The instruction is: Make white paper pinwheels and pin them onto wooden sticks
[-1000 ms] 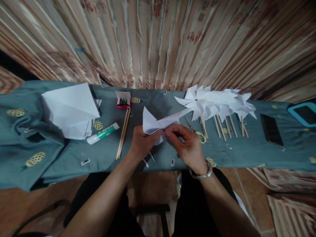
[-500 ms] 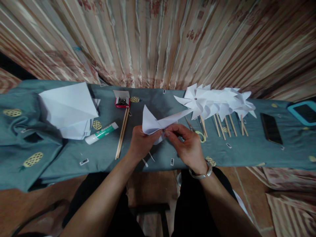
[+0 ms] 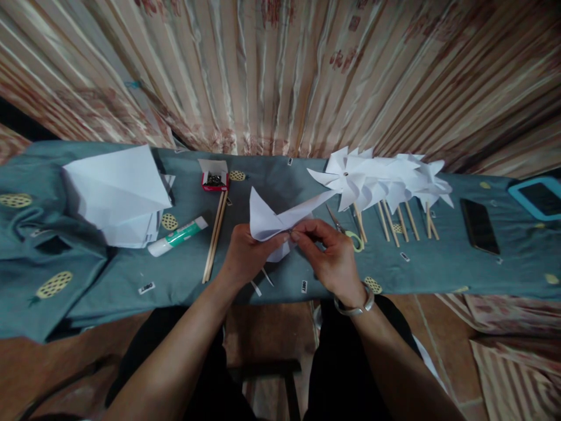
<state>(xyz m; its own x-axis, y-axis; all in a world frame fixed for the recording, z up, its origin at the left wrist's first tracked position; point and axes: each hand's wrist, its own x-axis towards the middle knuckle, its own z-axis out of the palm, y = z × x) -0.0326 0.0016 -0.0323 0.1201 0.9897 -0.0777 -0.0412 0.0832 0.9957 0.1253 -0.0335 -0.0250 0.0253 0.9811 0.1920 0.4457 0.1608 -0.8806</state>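
Note:
Between my hands is a white paper pinwheel (image 3: 265, 221), its blades partly folded and raised above the table. My left hand (image 3: 249, 254) is closed on its left side, thumb pressed near the centre. The fingertips of my right hand (image 3: 326, 251) pinch at the middle of the paper, close to the left thumb; any small item between them is hidden. Just beyond my right hand lie scissors with pale green handles (image 3: 357, 241). Two thin paper strips (image 3: 262, 282) rest on the cloth below my left hand.
The cloth-covered table (image 3: 421, 275) holds finished-looking pinwheels (image 3: 350, 180) on sticks, a phone (image 3: 479, 227) and a blue-framed device (image 3: 537, 197). Leftward are wooden sticks (image 3: 214, 240), a small red box (image 3: 214, 180) of dark metal pieces, a glue stick (image 3: 177, 236) and white paper sheets (image 3: 118, 196).
The view has shifted slightly. Both hands keep their hold on the pinwheel, with the fingertips still meeting near its centre and the paper tilted a little differently.

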